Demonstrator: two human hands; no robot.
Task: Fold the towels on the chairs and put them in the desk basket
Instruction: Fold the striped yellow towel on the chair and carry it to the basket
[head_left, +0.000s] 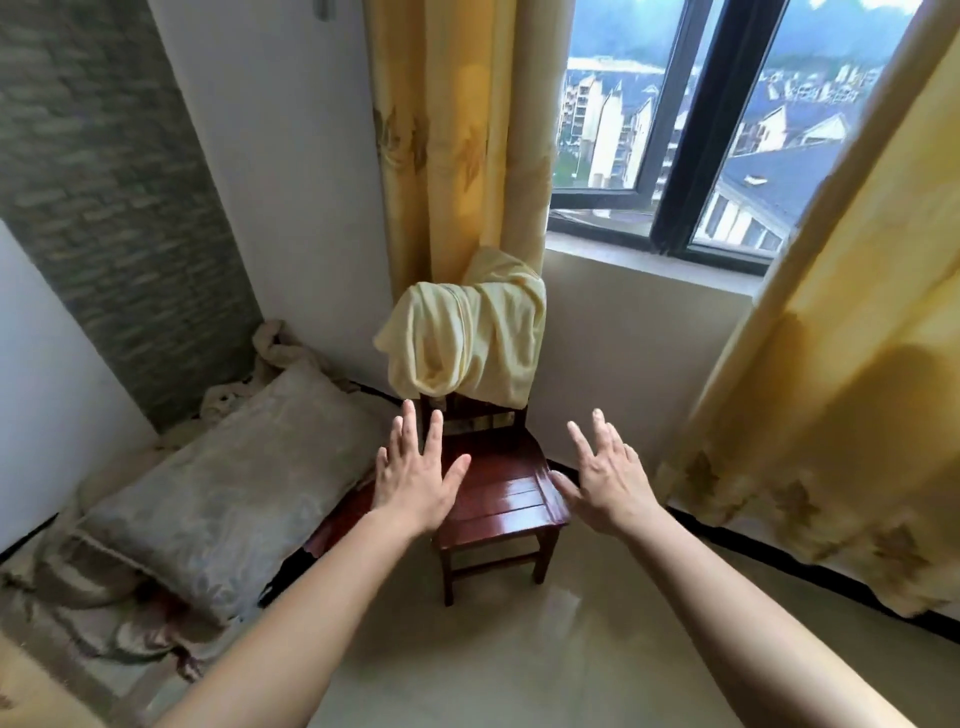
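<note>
Window light falls into a curtained corner, where the pale yellow towel (465, 340) is draped over the wooden chair (498, 488) back; left hand (415, 480) and right hand (605, 480) are held out, fingers spread, nothing gripped, seemingly readied for lifting it.

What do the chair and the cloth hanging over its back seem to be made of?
The chair looks like wood with a glossy reddish-brown varnish: the seat shows slats and reflects light. The towel looks like soft, matte, pale yellow fabric, perhaps cotton or microfibre: it drapes in loose folds.
</note>
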